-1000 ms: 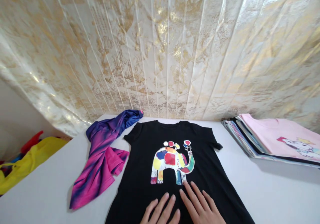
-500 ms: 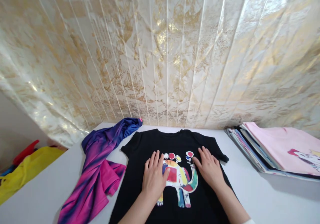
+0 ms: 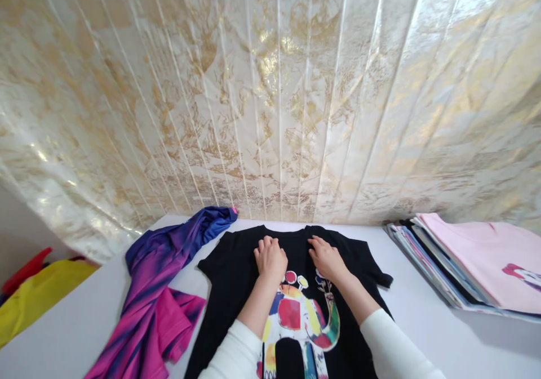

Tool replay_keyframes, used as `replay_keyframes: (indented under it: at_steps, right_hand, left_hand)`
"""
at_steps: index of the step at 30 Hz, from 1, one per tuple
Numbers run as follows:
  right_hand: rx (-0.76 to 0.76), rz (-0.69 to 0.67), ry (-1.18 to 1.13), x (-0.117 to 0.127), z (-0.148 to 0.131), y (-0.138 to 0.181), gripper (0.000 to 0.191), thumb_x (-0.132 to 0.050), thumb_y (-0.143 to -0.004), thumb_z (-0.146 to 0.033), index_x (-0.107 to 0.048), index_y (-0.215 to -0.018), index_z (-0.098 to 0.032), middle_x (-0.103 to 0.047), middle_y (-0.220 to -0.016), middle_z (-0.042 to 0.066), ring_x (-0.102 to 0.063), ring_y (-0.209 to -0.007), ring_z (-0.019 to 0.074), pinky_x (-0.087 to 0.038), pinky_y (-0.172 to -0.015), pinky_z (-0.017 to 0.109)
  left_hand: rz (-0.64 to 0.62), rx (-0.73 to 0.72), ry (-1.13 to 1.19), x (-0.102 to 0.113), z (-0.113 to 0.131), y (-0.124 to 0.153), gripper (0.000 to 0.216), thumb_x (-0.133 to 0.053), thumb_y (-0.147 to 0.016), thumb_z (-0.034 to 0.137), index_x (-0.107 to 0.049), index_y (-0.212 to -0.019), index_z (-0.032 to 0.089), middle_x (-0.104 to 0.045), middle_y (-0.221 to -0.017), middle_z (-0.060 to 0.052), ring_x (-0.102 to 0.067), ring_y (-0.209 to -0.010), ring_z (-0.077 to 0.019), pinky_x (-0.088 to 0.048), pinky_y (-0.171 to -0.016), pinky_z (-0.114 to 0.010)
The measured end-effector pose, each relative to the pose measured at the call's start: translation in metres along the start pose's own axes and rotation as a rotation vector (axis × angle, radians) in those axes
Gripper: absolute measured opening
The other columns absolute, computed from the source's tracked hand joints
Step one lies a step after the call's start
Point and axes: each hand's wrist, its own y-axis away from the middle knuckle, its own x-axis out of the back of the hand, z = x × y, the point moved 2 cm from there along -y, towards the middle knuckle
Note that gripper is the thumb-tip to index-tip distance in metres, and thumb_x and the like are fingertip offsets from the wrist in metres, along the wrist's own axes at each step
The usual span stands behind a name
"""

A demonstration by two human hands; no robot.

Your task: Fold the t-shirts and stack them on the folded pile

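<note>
A black short-sleeved T-shirt (image 3: pixel 236 289) lies spread face up on the white table, its collar toward the wall. A colourful patchwork elephant print (image 3: pixel 289 314) covers its front, partly hidden by my forearms. My left hand (image 3: pixel 271 258) rests on the cloth just below the collar, left of centre, with its fingers bent and apart. On the other side of the collar, my right hand (image 3: pixel 327 259) touches the shirt, fingers slightly bent and spread. No bunched cloth shows in either hand.
Left of the T-shirt lies a crumpled purple, pink and blue garment (image 3: pixel 156 300). A stack of folded clothes with a pink top (image 3: pixel 477 255) sits at the right. Yellow cloth (image 3: pixel 38 291) shows beyond the table's left edge. A gold-patterned covering (image 3: pixel 270 114) hangs behind the white table (image 3: pixel 426 328).
Both hands have slid up the shirt from the elephant print toward the collar, and their fingers are more bent. My white sleeves now show more. The view has shifted slightly.
</note>
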Motion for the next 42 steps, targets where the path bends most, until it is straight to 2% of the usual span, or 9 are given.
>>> replay_keyframes:
  at_steps: [3,9,11,15,22,25,31,36,42]
  right_hand:
    - [-0.103,0.075,0.032,-0.006,0.019,-0.014,0.047,-0.036,-0.094,-0.025,-0.049,-0.138,-0.015,-0.042,-0.149,0.014,-0.039,-0.136,0.0273,-0.035,-0.102,0.043]
    - [-0.121,0.097,0.058,-0.022,0.035,-0.016,0.051,-0.036,-0.096,-0.033,-0.043,-0.143,-0.015,-0.036,-0.153,0.01,-0.03,-0.141,0.0259,-0.03,-0.106,0.041]
    - [-0.12,0.096,0.064,-0.024,0.034,-0.016,0.051,-0.035,-0.096,-0.034,-0.043,-0.143,-0.015,-0.035,-0.153,0.01,-0.03,-0.141,0.0262,-0.03,-0.106,0.041]
    - [-0.11,0.105,0.072,-0.021,0.031,-0.015,0.051,-0.034,-0.097,-0.034,-0.043,-0.143,-0.014,-0.036,-0.153,0.011,-0.031,-0.14,0.0272,-0.029,-0.106,0.041]
    - [-0.11,0.122,0.055,-0.015,0.027,-0.012,0.049,-0.038,-0.097,-0.032,-0.046,-0.141,-0.013,-0.038,-0.151,0.012,-0.034,-0.139,0.0274,-0.03,-0.106,0.041]
    - [-0.115,0.125,0.039,-0.014,0.027,-0.012,0.049,-0.038,-0.096,-0.032,-0.046,-0.141,-0.013,-0.038,-0.151,0.011,-0.034,-0.139,0.0271,-0.029,-0.106,0.04]
    - [-0.128,0.128,0.01,-0.013,0.027,-0.013,0.048,-0.038,-0.095,-0.032,-0.047,-0.14,-0.015,-0.039,-0.151,0.01,-0.033,-0.139,0.0262,-0.029,-0.106,0.04]
    - [-0.122,0.135,0.002,-0.014,0.028,-0.012,0.048,-0.037,-0.095,-0.031,-0.047,-0.14,-0.016,-0.038,-0.151,0.011,-0.032,-0.14,0.026,-0.029,-0.105,0.041]
    - [-0.115,0.137,0.012,-0.014,0.028,-0.013,0.048,-0.037,-0.095,-0.031,-0.048,-0.139,-0.015,-0.039,-0.151,0.011,-0.033,-0.139,0.0262,-0.029,-0.105,0.041]
  left_hand:
    - [0.049,0.012,0.011,-0.009,-0.01,-0.005,0.04,-0.048,-0.091,0.02,-0.054,-0.13,0.017,-0.051,-0.138,-0.012,-0.046,-0.126,-0.0272,-0.039,-0.1,-0.04]
    - [0.019,-0.029,0.05,-0.018,-0.024,-0.016,0.046,-0.058,-0.089,0.029,-0.05,-0.134,0.019,-0.04,-0.148,-0.013,-0.03,-0.139,-0.0296,-0.029,-0.108,-0.044]
    - [0.018,-0.047,0.073,-0.018,-0.016,-0.024,0.043,-0.061,-0.087,0.028,-0.054,-0.129,0.021,-0.046,-0.143,-0.013,-0.036,-0.134,-0.0301,-0.033,-0.104,-0.044]
    - [0.026,-0.18,0.135,-0.018,0.012,-0.043,0.024,-0.063,-0.088,0.023,-0.062,-0.111,0.027,-0.061,-0.117,-0.003,-0.052,-0.114,-0.021,-0.039,-0.095,-0.033]
    - [0.037,-0.26,0.184,-0.03,0.041,-0.076,0.004,-0.065,-0.087,0.022,-0.067,-0.088,0.025,-0.065,-0.099,-0.001,-0.058,-0.1,-0.0194,-0.04,-0.085,-0.029]
    - [0.038,-0.24,0.205,-0.031,0.037,-0.085,0.009,-0.062,-0.089,0.025,-0.067,-0.082,0.025,-0.068,-0.094,0.001,-0.061,-0.092,-0.0174,-0.041,-0.077,-0.026]
    - [0.05,-0.156,0.225,-0.018,0.008,-0.094,0.015,-0.052,-0.094,0.026,-0.067,-0.092,0.024,-0.07,-0.099,-0.001,-0.063,-0.088,-0.0176,-0.04,-0.069,-0.025]
    - [-0.051,-0.274,0.23,-0.012,-0.001,-0.086,0.011,-0.062,-0.087,0.022,-0.069,-0.079,0.025,-0.071,-0.086,0.001,-0.065,-0.082,-0.0162,-0.041,-0.07,-0.023]
    - [-0.101,-0.408,0.248,-0.01,0.001,-0.077,0.015,-0.064,-0.084,0.014,-0.071,-0.077,0.025,-0.07,-0.088,0.001,-0.064,-0.092,-0.0169,-0.043,-0.079,-0.024]
